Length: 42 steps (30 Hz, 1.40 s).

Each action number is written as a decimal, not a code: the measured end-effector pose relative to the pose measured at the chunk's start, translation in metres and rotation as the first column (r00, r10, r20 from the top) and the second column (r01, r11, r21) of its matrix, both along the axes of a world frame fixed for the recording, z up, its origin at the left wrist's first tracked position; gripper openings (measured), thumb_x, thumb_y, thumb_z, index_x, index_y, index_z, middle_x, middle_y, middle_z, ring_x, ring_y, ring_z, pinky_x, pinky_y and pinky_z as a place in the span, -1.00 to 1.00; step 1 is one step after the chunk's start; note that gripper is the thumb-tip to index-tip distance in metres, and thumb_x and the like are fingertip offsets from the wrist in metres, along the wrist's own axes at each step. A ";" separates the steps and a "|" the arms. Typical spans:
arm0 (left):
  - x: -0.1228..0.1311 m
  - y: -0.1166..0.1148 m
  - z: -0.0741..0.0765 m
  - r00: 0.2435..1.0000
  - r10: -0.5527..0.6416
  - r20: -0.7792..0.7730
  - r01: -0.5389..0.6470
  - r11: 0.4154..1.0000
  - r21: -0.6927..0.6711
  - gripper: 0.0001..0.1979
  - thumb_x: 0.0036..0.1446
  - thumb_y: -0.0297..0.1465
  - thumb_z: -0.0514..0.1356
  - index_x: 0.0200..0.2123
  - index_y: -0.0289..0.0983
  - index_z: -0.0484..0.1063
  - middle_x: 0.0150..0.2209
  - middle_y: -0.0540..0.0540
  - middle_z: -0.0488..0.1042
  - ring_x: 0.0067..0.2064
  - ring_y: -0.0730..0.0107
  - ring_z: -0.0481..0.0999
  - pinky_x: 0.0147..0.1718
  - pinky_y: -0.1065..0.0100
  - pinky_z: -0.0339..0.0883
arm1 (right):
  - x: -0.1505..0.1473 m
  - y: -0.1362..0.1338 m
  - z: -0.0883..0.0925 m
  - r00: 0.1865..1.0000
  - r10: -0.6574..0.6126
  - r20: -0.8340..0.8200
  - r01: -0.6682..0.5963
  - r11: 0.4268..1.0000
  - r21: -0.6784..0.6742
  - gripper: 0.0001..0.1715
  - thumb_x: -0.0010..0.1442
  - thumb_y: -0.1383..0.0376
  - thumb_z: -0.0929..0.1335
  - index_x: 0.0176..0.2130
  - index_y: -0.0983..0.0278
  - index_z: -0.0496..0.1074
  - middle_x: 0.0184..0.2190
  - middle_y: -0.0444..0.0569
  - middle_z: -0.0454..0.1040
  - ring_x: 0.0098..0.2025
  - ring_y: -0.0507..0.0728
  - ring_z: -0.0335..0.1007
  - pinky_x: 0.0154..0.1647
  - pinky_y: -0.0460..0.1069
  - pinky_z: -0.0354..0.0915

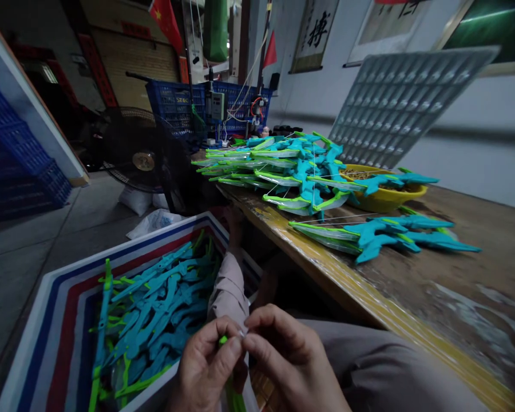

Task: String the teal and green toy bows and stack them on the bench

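My left hand (208,363) is closed around a bright green plastic part (235,397), which looks like the bow of a toy crossbow; most of it is hidden by the fingers. Close beside it, my right hand (289,360) has thumb and forefinger pinched at the left fingertips, on something too small to make out, possibly a thin string. Turquoise and green toy crossbow parts (163,312) fill a striped bin (64,320) to the left. On the table (467,280) at right lie a few strung toy crossbows (381,232), with a larger pile of them (309,171) behind.
A yellow bowl (381,200) of small pieces stands by the pile, below a tilted ribbed translucent panel (407,103). Beyond the bin are a floor fan (141,154) and white sacks (154,222). Blue crates (175,109) stand at the back. The table edge runs close to my right.
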<state>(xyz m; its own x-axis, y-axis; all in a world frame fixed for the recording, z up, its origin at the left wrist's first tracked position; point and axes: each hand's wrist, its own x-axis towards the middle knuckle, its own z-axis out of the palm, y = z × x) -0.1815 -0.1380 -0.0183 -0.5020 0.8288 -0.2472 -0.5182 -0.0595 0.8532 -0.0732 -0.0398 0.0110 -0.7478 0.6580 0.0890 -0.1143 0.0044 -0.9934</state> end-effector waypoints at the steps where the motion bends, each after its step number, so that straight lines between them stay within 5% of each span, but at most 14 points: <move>1: 0.000 0.000 0.001 1.000 0.003 0.014 -0.003 1.000 -0.013 -0.61 -0.01 -0.08 0.44 -0.44 -0.28 0.46 -0.63 0.05 0.34 -0.59 0.54 0.28 -0.55 0.48 0.10 | -0.002 -0.002 -0.004 0.999 -0.029 -0.029 0.025 0.989 -0.145 -0.65 0.20 0.04 0.50 -0.27 0.28 0.49 -0.44 -0.13 0.42 -0.44 0.01 0.35 -0.45 -0.13 0.25; 5: -0.002 0.001 0.005 1.000 -0.015 -0.015 0.014 0.999 -0.030 -0.60 -0.02 -0.08 0.45 -0.43 -0.30 0.51 -0.63 0.01 0.39 -0.59 0.46 0.37 -0.55 0.45 0.16 | -0.011 -0.006 -0.019 0.994 -0.041 -0.100 -0.012 0.880 -0.474 -0.53 -0.02 0.07 0.62 -0.41 0.30 0.42 -0.61 -0.20 0.37 -0.63 -0.05 0.24 -0.60 -0.16 0.17; 10: -0.006 0.001 0.007 0.996 -0.085 -0.012 0.085 0.996 0.006 -0.60 -0.03 -0.07 0.44 -0.43 -0.30 0.52 -0.59 -0.01 0.43 -0.61 0.47 0.37 -0.56 0.45 0.17 | -0.013 -0.006 -0.026 0.988 -0.018 -0.151 -0.067 0.838 -0.541 -0.51 -0.06 0.07 0.64 -0.47 0.33 0.43 -0.65 -0.20 0.34 -0.67 -0.06 0.22 -0.65 -0.17 0.16; 13: -0.007 0.000 0.010 0.995 -0.095 0.012 0.095 0.995 0.004 -0.61 -0.04 -0.08 0.45 -0.46 -0.30 0.52 -0.61 0.01 0.36 -0.61 0.48 0.33 -0.56 0.45 0.15 | -0.007 -0.004 -0.017 0.987 -0.044 -0.152 -0.010 0.941 -0.338 -0.58 0.04 0.09 0.60 -0.48 0.33 0.47 -0.51 -0.16 0.37 -0.59 -0.06 0.28 -0.61 -0.16 0.23; 16: -0.007 -0.001 0.014 0.995 -0.096 0.027 0.096 0.995 -0.008 -0.61 -0.05 -0.10 0.45 -0.52 -0.30 0.48 -0.58 0.00 0.35 -0.58 0.49 0.31 -0.57 0.46 0.13 | 0.001 0.000 -0.002 0.992 -0.026 -0.127 0.037 0.996 0.082 -0.70 0.22 0.16 0.51 -0.43 0.30 0.51 -0.45 -0.12 0.40 -0.52 -0.03 0.33 -0.54 -0.17 0.29; 19: -0.007 -0.002 0.018 0.991 -0.112 0.067 0.113 0.993 -0.023 -0.61 -0.09 -0.12 0.45 -0.54 -0.30 0.45 -0.57 0.00 0.35 -0.58 0.49 0.30 -0.58 0.45 0.14 | 0.010 0.004 0.006 0.994 0.026 -0.103 0.024 0.891 0.454 -0.84 0.35 0.29 0.38 -0.30 0.26 0.52 -0.44 -0.10 0.43 -0.45 0.01 0.41 -0.43 -0.15 0.35; 21: -0.007 -0.002 0.020 0.987 -0.116 0.115 0.120 0.992 -0.027 -0.63 -0.11 -0.15 0.46 -0.53 -0.29 0.45 -0.56 0.01 0.35 -0.56 0.49 0.29 -0.57 0.46 0.15 | 0.014 0.004 0.007 0.998 0.040 -0.048 -0.005 0.816 0.578 -0.82 0.40 0.36 0.29 -0.21 0.22 0.49 -0.39 -0.07 0.43 -0.40 0.03 0.44 -0.40 -0.14 0.37; 28: -0.010 -0.004 0.019 0.979 -0.168 0.118 0.175 0.983 -0.055 -0.64 -0.11 -0.14 0.48 -0.47 -0.30 0.51 -0.58 -0.01 0.41 -0.53 0.48 0.32 -0.50 0.45 0.14 | 0.012 0.000 0.008 0.997 0.067 -0.048 -0.018 0.747 0.664 -0.78 0.44 0.39 0.20 -0.22 0.22 0.37 -0.35 -0.08 0.35 -0.38 0.03 0.36 -0.38 -0.12 0.30; 32: -0.011 -0.004 0.012 0.989 -0.149 0.017 0.150 0.988 -0.047 -0.63 -0.05 -0.11 0.45 -0.49 -0.29 0.49 -0.61 0.01 0.38 -0.55 0.49 0.30 -0.51 0.44 0.16 | 0.008 -0.001 0.007 1.000 0.002 0.030 -0.015 0.898 0.439 -0.88 0.43 0.30 0.26 -0.22 0.23 0.31 -0.41 -0.13 0.37 -0.42 0.02 0.31 -0.37 -0.12 0.29; 34: -0.010 -0.004 0.011 0.989 -0.146 -0.010 0.145 0.988 -0.047 -0.63 -0.04 -0.11 0.44 -0.48 -0.29 0.48 -0.58 0.03 0.36 -0.54 0.49 0.30 -0.50 0.44 0.18 | 0.007 -0.002 0.004 0.997 -0.051 0.064 0.023 0.924 0.381 -0.86 0.42 0.26 0.28 -0.24 0.23 0.29 -0.42 -0.13 0.38 -0.41 0.03 0.33 -0.38 -0.12 0.29; 39: -0.010 -0.007 0.013 0.983 -0.183 -0.001 0.183 0.982 -0.038 -0.64 0.02 -0.12 0.39 -0.43 -0.30 0.47 -0.56 0.03 0.33 -0.52 0.49 0.30 -0.50 0.45 0.19 | 0.004 -0.002 -0.003 0.995 -0.045 -0.089 0.091 0.776 0.624 -0.82 0.40 0.39 0.26 -0.30 0.23 0.30 -0.40 -0.13 0.34 -0.40 0.00 0.34 -0.38 -0.15 0.26; 42: -0.013 -0.010 0.011 0.979 -0.202 0.029 0.202 0.979 0.004 -0.68 0.08 -0.15 0.36 -0.42 -0.29 0.45 -0.54 0.02 0.34 -0.51 0.48 0.31 -0.48 0.44 0.20 | 0.005 -0.004 -0.005 0.995 0.030 -0.090 0.030 0.802 0.597 -0.81 0.41 0.45 0.23 -0.18 0.22 0.36 -0.31 -0.09 0.36 -0.35 -0.01 0.37 -0.32 -0.15 0.29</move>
